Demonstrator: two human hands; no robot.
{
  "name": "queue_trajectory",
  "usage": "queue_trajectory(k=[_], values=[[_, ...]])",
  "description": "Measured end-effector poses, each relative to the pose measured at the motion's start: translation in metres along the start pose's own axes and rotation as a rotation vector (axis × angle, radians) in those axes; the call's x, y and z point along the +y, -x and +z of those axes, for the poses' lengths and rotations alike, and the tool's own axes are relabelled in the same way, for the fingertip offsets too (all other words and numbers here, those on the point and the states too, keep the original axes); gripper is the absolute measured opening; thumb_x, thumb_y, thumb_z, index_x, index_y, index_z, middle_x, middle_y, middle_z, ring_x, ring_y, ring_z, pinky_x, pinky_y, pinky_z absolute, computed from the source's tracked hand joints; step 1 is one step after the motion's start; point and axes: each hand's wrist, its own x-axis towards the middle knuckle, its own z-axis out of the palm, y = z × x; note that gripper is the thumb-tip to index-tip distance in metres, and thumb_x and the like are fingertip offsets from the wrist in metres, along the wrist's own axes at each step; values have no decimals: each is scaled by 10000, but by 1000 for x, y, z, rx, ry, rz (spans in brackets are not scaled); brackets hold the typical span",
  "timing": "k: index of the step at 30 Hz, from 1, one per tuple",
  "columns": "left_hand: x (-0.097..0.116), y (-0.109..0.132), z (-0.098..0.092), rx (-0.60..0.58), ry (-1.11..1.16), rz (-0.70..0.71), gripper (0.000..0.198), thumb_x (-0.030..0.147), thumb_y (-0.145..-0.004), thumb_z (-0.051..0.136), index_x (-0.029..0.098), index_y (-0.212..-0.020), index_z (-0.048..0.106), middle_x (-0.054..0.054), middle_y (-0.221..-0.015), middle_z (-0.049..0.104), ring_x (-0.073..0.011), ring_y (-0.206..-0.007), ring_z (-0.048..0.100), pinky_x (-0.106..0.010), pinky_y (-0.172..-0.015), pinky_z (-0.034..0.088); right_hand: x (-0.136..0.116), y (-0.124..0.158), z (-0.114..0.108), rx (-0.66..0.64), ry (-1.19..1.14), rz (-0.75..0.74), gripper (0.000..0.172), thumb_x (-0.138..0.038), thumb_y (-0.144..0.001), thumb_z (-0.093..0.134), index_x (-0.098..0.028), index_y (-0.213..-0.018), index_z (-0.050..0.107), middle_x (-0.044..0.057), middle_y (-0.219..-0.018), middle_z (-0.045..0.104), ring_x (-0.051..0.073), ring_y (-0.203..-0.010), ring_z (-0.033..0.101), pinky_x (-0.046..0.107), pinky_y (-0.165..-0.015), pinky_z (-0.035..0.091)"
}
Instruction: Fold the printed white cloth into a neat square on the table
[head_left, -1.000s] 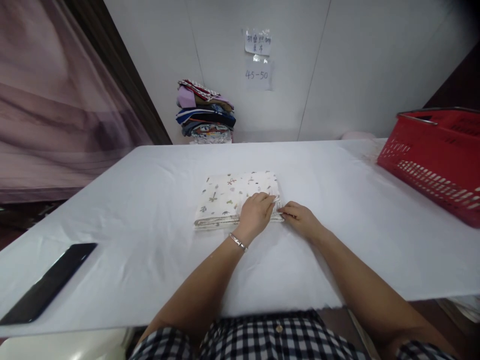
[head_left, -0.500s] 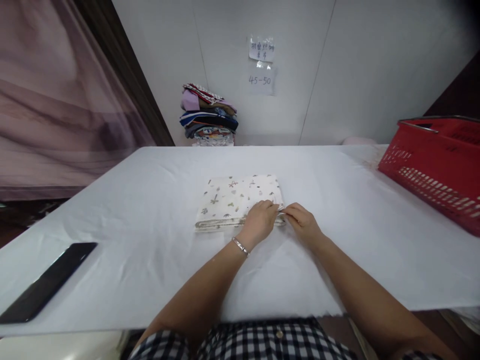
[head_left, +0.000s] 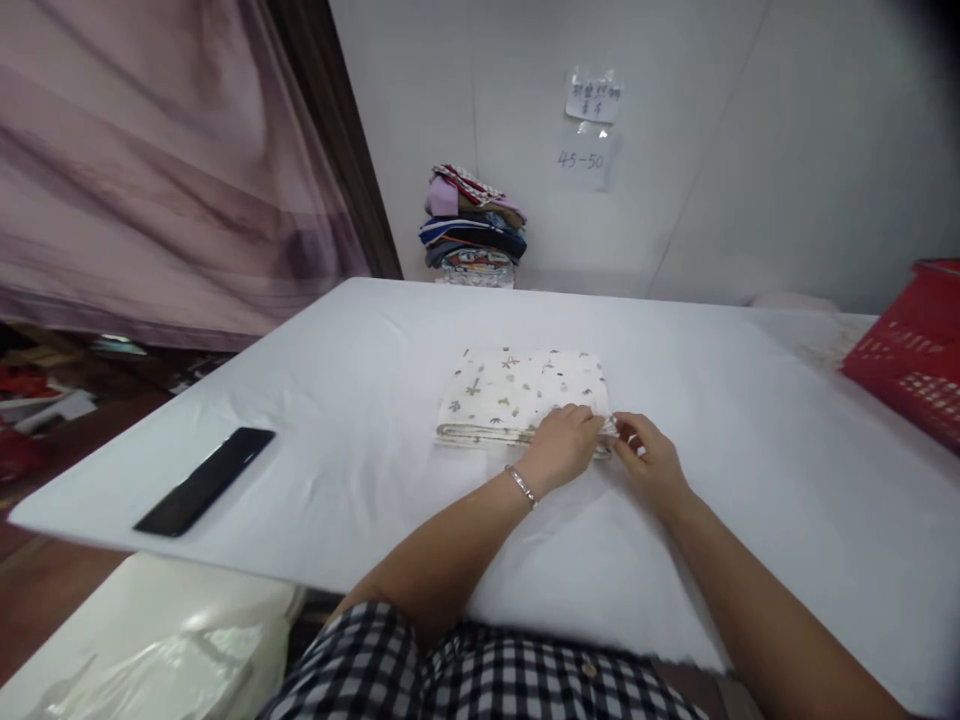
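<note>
A white cloth point(head_left: 517, 385) with a small plant-like print lies folded into a flat rectangle of several layers on the white-covered table point(head_left: 337, 420). My left hand point(head_left: 566, 445), with a silver bracelet at the wrist, is closed over its near right corner, and the fingertips grip the layers there. My right hand point(head_left: 651, 462) is just to the right, its thumb and fingers bent around the same corner and pinching the edge. Part of the corner is hidden behind my fingers.
A black flat slab point(head_left: 206, 482) lies at the table's left. The red basket point(head_left: 911, 350) stands at the right edge. Against the wall rises a stack of folded fabrics point(head_left: 474, 228). A pinkish curtain point(head_left: 187, 180) hangs at left; a pale plastic-covered thing point(head_left: 172, 640) is below the near edge.
My view has turned left, so everything sits farther right in the picture. Both hands stay at the cloth's corner; the right hand's fingers are a little more spread.
</note>
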Motion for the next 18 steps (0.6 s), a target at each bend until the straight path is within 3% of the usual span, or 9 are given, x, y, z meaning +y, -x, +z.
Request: queue_trajectory(k=[3,5,8,13,18], values=[[0,0,0,11,-4,3,172,188,-883,398,187,-998,525,-53,-914,544,-187,-888,502,-326,-750,409,2,-2,0,-7,84,-45,391,-338,-824,525,-246,-1204,508,94,-1096,543,195,-879,562,304,-600,512],[0,0,0,3,-3,3,168,180,-881,400,185,-984,532,-52,-904,545,-186,-885,503,-327,-741,406,2,-4,0,-5,130,-89,324,-324,-835,506,-247,-1145,559,103,-1160,528,223,-974,541,350,-689,520],[0,0,0,3,3,-21,143,183,-871,420,182,-958,533,-49,-899,550,-185,-886,502,-325,-740,403,3,-5,0,-9,140,-119,238,-309,-848,492,-229,-1045,599,96,-1091,576,231,-998,534,382,-764,507],[-9,6,2,28,-63,-80,140,130,-825,449,181,-928,529,-50,-907,556,-196,-888,491,-328,-727,394,5,-4,1,9,159,-74,204,-329,-850,495,-216,-986,596,77,-1015,604,211,-947,543,338,-706,502],[-38,26,-5,38,-172,-129,195,59,-782,438,179,-890,548,-59,-897,568,-206,-879,489,-345,-733,386,5,-4,1,-4,114,-50,194,-346,-838,509,-214,-950,596,73,-988,606,200,-899,548,292,-602,483]])
